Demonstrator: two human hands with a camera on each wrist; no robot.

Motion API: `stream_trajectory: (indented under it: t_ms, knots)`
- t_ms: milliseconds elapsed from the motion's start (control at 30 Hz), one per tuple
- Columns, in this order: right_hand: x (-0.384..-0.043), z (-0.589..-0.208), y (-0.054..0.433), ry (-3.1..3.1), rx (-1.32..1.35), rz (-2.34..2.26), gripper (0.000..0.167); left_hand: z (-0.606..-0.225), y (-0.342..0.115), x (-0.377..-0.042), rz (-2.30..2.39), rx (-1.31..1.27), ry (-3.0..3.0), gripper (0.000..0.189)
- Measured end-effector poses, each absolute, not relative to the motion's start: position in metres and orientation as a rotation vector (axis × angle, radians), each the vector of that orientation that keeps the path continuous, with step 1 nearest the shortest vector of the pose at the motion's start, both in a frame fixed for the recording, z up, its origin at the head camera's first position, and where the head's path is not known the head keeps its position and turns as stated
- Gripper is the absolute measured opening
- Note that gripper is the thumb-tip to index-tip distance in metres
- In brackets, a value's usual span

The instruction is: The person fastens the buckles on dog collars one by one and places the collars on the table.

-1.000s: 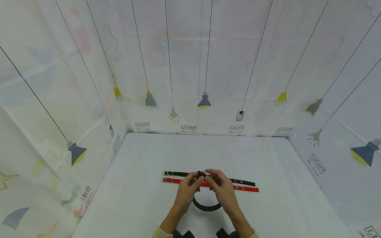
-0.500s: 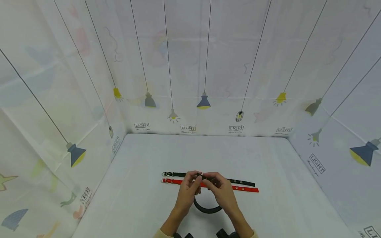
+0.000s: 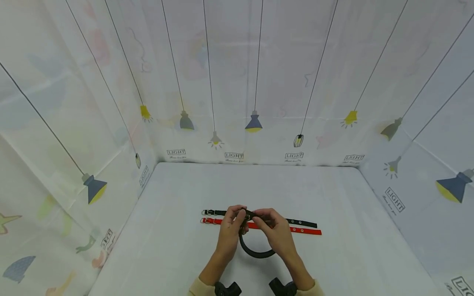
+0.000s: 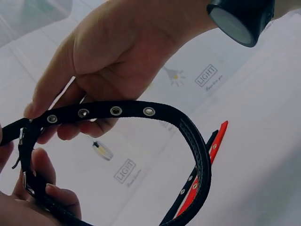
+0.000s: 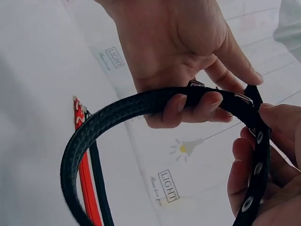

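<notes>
A black dog collar (image 3: 258, 255) with metal eyelets hangs in a loop between the two hands. My left hand (image 3: 228, 236) grips its buckle end; the buckle (image 5: 243, 99) shows near the left thumb in the right wrist view. With thumb and fingers, my right hand (image 3: 280, 236) pinches the eyelet end of the strap (image 4: 99, 110). The strap's tip (image 5: 254, 92) sticks out past the buckle, near the left thumb. Fingers partly hide the buckle, so whether its prong sits in an eyelet cannot be made out.
Behind the hands, a second black collar (image 3: 303, 223) and a red collar (image 3: 305, 231) lie stretched side by side on the white table (image 3: 177, 255), buckles to the left. A printed curtain (image 3: 237, 82) encloses the back and sides.
The strap tip stood up between the fingertips earlier; now the buckle and strap show between the hands. The right hand has shifted slightly back from the left. The collars on the table stay put.
</notes>
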State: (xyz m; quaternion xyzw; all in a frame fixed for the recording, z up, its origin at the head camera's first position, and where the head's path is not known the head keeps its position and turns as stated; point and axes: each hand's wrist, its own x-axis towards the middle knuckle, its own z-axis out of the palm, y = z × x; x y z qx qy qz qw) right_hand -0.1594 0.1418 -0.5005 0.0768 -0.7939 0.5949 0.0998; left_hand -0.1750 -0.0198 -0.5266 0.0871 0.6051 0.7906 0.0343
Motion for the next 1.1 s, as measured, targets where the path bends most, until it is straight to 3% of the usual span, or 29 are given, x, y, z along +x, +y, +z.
stream_trajectory:
  t_ms: [867, 1100]
  knots:
    - [-0.166, -0.503, 0.146, -2.312, 0.182, 1.839, 0.015, -0.517, -0.023, -0.182, 2.493, 0.228, 1.737, 0.045]
    - [-0.155, -0.482, 0.142, -2.281, 0.236, 1.772, 0.016, -0.518, -0.022, -0.179, 2.379, 0.289, 1.831, 0.039]
